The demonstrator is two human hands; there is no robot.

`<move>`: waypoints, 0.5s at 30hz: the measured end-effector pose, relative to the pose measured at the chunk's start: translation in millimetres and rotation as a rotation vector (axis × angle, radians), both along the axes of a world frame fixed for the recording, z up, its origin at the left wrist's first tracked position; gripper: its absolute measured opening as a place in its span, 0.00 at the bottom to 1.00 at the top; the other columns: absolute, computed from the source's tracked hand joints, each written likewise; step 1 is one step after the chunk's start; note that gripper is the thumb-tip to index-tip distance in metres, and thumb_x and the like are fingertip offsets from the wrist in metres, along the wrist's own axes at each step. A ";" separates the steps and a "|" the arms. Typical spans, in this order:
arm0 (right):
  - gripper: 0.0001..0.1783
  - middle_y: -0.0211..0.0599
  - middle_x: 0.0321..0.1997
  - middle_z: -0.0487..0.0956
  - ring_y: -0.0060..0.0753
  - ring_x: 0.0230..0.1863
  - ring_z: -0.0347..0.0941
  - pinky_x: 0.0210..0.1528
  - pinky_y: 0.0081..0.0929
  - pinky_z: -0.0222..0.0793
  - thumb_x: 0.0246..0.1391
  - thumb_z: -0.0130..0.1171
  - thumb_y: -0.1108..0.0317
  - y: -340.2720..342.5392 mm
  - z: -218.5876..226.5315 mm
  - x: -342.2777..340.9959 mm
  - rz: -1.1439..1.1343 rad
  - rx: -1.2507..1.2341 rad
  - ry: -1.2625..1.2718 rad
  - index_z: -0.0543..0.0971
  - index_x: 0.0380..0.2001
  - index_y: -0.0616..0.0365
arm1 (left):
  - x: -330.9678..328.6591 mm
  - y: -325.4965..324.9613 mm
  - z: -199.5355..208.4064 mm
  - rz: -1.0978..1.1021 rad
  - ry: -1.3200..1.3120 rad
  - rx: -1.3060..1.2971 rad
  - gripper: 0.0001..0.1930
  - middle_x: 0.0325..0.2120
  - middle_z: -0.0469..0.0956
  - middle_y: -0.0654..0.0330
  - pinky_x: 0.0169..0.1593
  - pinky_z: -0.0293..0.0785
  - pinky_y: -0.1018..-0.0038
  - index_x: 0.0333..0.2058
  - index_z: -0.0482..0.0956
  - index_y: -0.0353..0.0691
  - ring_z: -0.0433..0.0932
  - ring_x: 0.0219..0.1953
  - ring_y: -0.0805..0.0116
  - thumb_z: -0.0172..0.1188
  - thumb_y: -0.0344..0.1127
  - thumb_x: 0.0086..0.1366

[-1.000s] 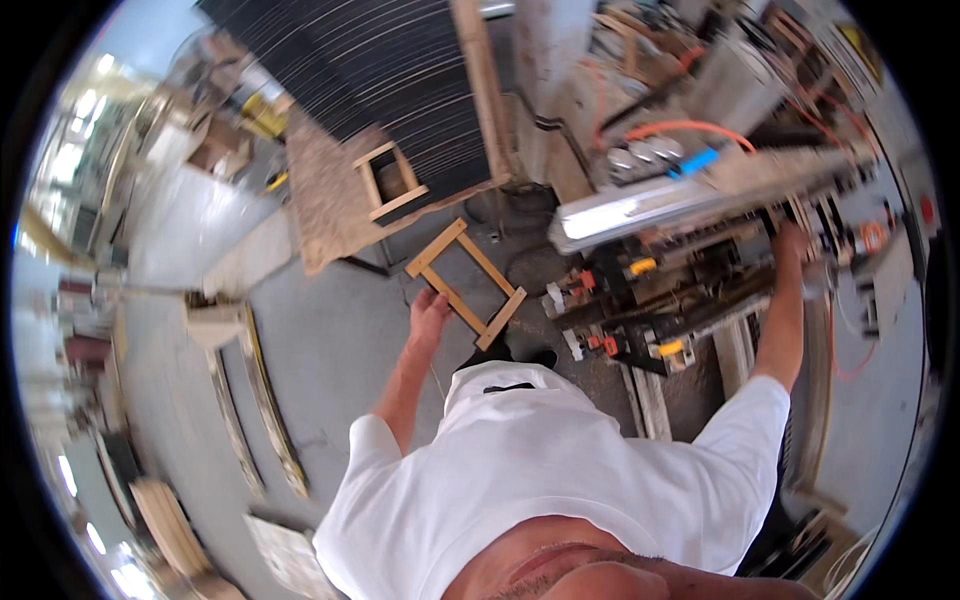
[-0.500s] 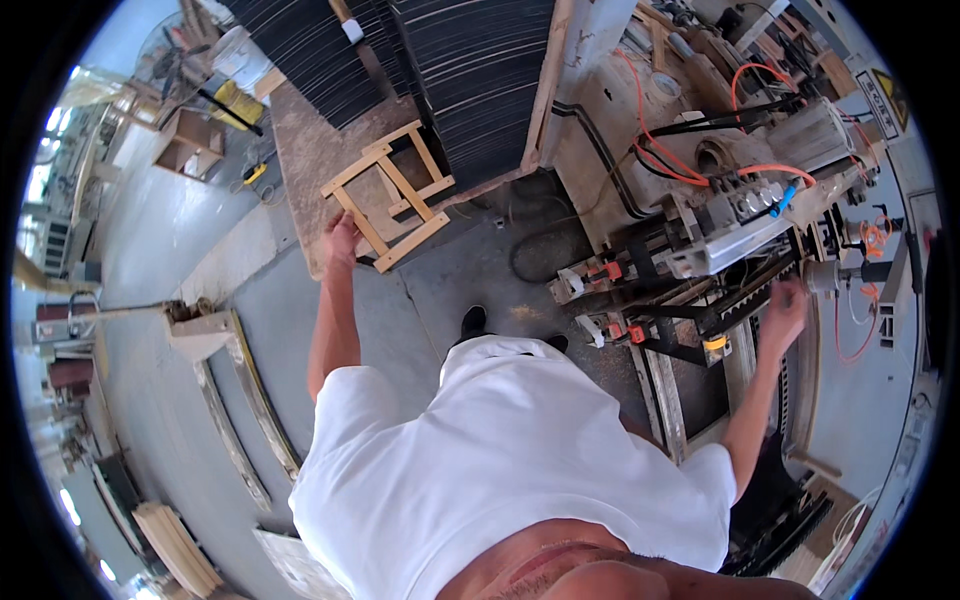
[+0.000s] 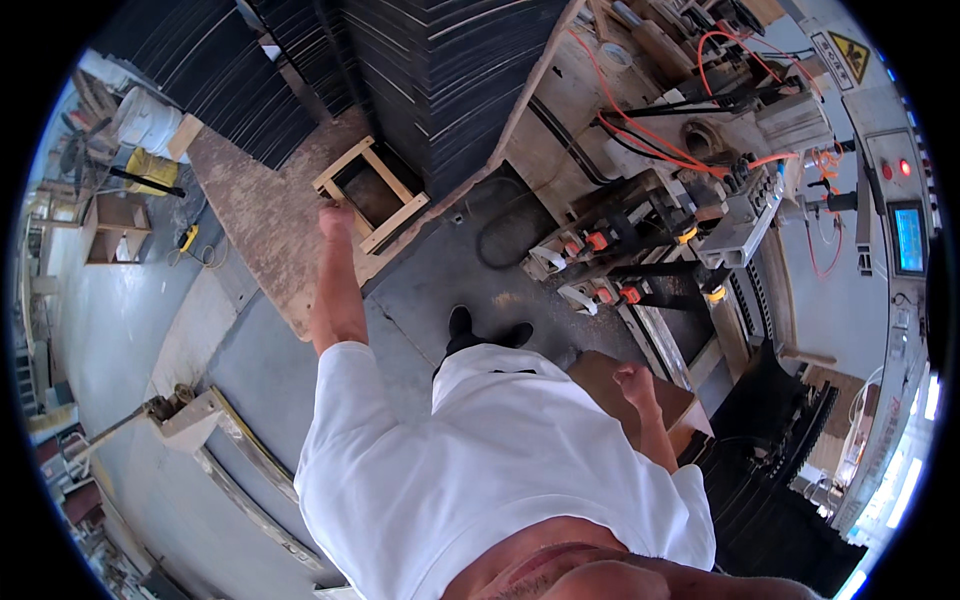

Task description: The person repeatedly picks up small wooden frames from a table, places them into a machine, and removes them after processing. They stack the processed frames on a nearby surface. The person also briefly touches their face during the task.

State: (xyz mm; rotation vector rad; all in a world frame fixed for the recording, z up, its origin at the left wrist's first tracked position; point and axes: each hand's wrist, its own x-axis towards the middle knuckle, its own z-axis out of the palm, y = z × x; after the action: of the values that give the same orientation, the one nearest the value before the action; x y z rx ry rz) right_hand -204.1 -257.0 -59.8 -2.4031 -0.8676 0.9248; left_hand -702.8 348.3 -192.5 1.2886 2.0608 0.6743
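The left hand (image 3: 337,222)'s fingers meet the left rail of the wooden frame (image 3: 396,224), which lies just ahead and to their right; whether they pinch it I cannot tell (the knuckles hide the tips). The frame rests near the edge of a brown tabletop (image 3: 255,205), beside tall black stacks (image 3: 480,80). Well apart, the right hand (image 3: 634,384) has bent fingers, how tightly closed I cannot tell, above a cardboard box (image 3: 596,384).
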 end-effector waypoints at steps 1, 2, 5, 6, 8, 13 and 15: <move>0.03 0.39 0.23 0.80 0.27 0.28 0.77 0.32 0.28 0.71 0.46 0.58 0.75 -12.5 -2.3 -12.9 -0.022 -0.043 -0.032 0.80 0.24 0.60 | 20.9 0.1 10.8 -0.052 0.044 0.006 0.22 0.36 0.81 0.48 0.47 0.74 0.58 0.40 0.78 0.31 0.78 0.43 0.43 0.60 0.48 0.59; 0.04 0.42 0.24 0.81 0.32 0.29 0.79 0.32 0.29 0.72 0.46 0.58 0.74 -18.4 -3.1 -22.2 -0.022 -0.084 -0.055 0.81 0.24 0.60 | 31.0 -4.2 23.4 -0.083 0.095 0.015 0.22 0.37 0.81 0.48 0.49 0.72 0.56 0.39 0.78 0.32 0.76 0.45 0.40 0.60 0.49 0.59; 0.05 0.40 0.21 0.80 0.28 0.27 0.78 0.31 0.29 0.71 0.45 0.60 0.72 -13.5 9.6 -35.6 -0.030 -0.172 -0.065 0.81 0.22 0.61 | 35.6 -32.1 38.5 -0.044 0.387 0.287 0.21 0.42 0.79 0.51 0.55 0.68 0.57 0.39 0.77 0.34 0.71 0.52 0.45 0.61 0.49 0.57; 0.05 0.37 0.19 0.79 0.24 0.26 0.77 0.30 0.28 0.70 0.45 0.61 0.71 -12.7 11.2 -41.1 -0.064 -0.204 -0.058 0.81 0.21 0.61 | 47.0 -47.6 55.5 -0.231 0.396 0.284 0.22 0.43 0.78 0.51 0.57 0.65 0.57 0.40 0.77 0.35 0.70 0.54 0.46 0.62 0.49 0.56; 0.06 0.36 0.19 0.79 0.24 0.26 0.76 0.30 0.28 0.70 0.46 0.60 0.70 -18.3 6.1 -45.5 -0.130 -0.196 -0.051 0.81 0.21 0.61 | 73.6 -76.9 107.9 -0.602 0.401 0.288 0.25 0.45 0.77 0.50 0.61 0.61 0.55 0.44 0.76 0.36 0.66 0.57 0.49 0.63 0.50 0.55; 0.05 0.39 0.23 0.81 0.26 0.28 0.78 0.31 0.27 0.71 0.47 0.60 0.72 -9.0 2.5 -47.5 -0.151 -0.073 0.002 0.81 0.26 0.62 | 91.1 -112.3 67.0 -0.771 0.693 0.420 0.24 0.41 0.79 0.53 0.63 0.55 0.53 0.45 0.76 0.39 0.73 0.51 0.53 0.63 0.48 0.54; 0.06 0.40 0.26 0.82 0.27 0.30 0.78 0.33 0.27 0.72 0.47 0.60 0.72 -12.7 0.5 -54.1 -0.170 -0.034 -0.015 0.80 0.28 0.63 | 94.6 -103.8 59.7 -0.760 0.649 0.304 0.23 0.40 0.80 0.53 0.63 0.56 0.54 0.44 0.77 0.40 0.75 0.49 0.55 0.63 0.47 0.54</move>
State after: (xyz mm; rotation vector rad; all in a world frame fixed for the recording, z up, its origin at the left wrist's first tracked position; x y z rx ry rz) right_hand -258.2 -269.7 -59.4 -2.4708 -0.6457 0.8642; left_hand -608.2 244.5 -132.7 2.5274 1.6965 0.2212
